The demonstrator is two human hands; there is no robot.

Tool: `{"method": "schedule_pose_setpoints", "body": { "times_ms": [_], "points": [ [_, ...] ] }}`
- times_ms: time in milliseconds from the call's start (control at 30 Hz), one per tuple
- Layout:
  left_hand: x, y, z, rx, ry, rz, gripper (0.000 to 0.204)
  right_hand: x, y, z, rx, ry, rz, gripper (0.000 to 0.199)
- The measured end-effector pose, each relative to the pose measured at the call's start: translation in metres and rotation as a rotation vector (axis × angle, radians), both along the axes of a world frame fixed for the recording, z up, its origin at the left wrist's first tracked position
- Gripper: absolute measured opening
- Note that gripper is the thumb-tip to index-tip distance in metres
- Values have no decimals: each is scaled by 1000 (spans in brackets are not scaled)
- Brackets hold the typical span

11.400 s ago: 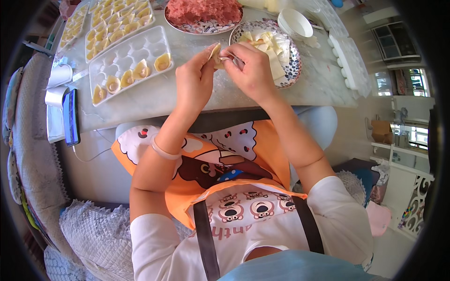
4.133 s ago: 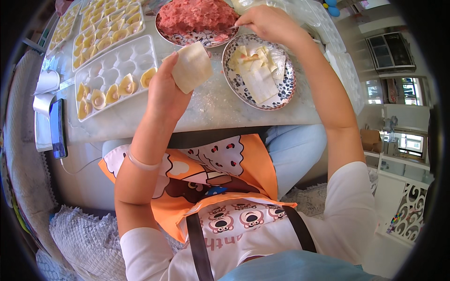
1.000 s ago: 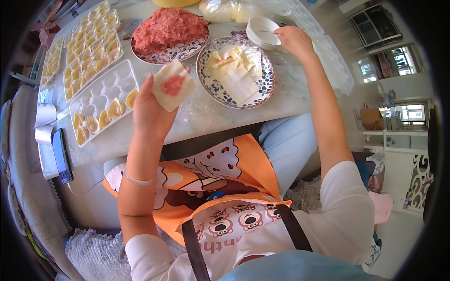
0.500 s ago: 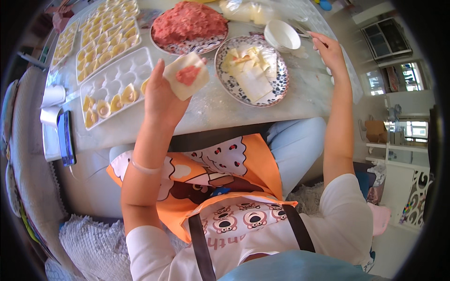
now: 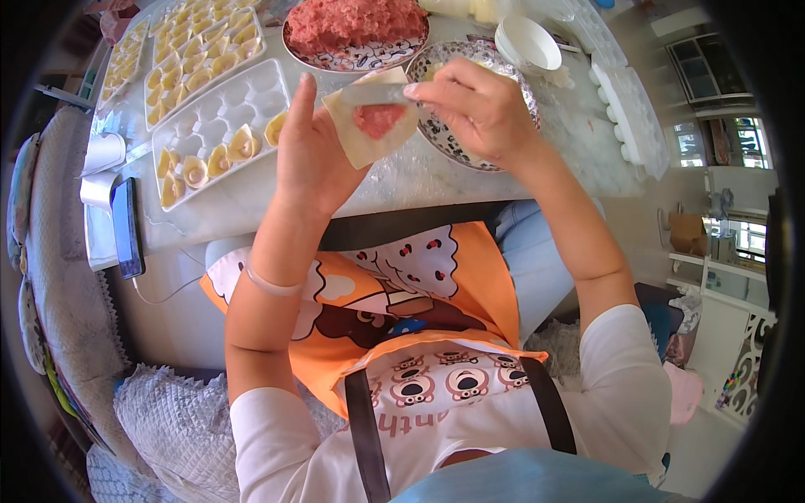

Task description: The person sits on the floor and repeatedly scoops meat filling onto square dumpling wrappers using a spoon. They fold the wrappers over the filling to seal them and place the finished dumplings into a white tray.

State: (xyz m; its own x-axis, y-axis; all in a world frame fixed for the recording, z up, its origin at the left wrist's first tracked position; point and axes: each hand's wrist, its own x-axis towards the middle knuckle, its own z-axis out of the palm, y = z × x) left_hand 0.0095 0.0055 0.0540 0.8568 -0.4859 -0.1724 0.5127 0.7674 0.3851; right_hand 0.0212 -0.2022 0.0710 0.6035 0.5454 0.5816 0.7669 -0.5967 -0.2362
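Observation:
On my left hand [image 5: 309, 172], palm up with the thumb apart, lies a square wonton wrapper [image 5: 356, 149] with a pink patch of minced meat [image 5: 379, 121] on it. My right hand [image 5: 480, 113] pinches a flat, narrow, greyish utensil [image 5: 369, 94] and lays it across the wrapper just above the meat. Whether it is a knife or a spreader, I cannot tell. Behind the right hand is a patterned plate [image 5: 434, 141], its contents mostly covered. A mound of minced meat [image 5: 356, 29] fills a platter beyond my hands.
At left, a white moulded tray [image 5: 220, 126] holds several filled wontons [image 5: 243, 144] along its near side; fuller trays [image 5: 205, 63] stand behind. A white bowl [image 5: 528, 46] sits far right, and clear plastic trays [image 5: 625, 117] line the right edge. A phone [image 5: 127, 226] hangs by the table's left corner.
My right hand has come from beside the white bowl to the wrapper, bringing the flat utensil. My left hand still holds the wrapper. The whole view has shifted slightly.

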Motion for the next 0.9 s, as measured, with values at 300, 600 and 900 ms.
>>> {"method": "schedule_pose_setpoints", "body": {
  "times_ms": [300,600,900],
  "points": [
    [3,4,2,-7,21,86,68,-3,-42,-4,77,22,-120,27],
    [-1,1,-7,13,74,18,47,-23,19,-23,136,104,3,46],
    [-9,-13,-10,91,-159,-5,49,-16,19,-8,419,359,-85,15]
  ]
}}
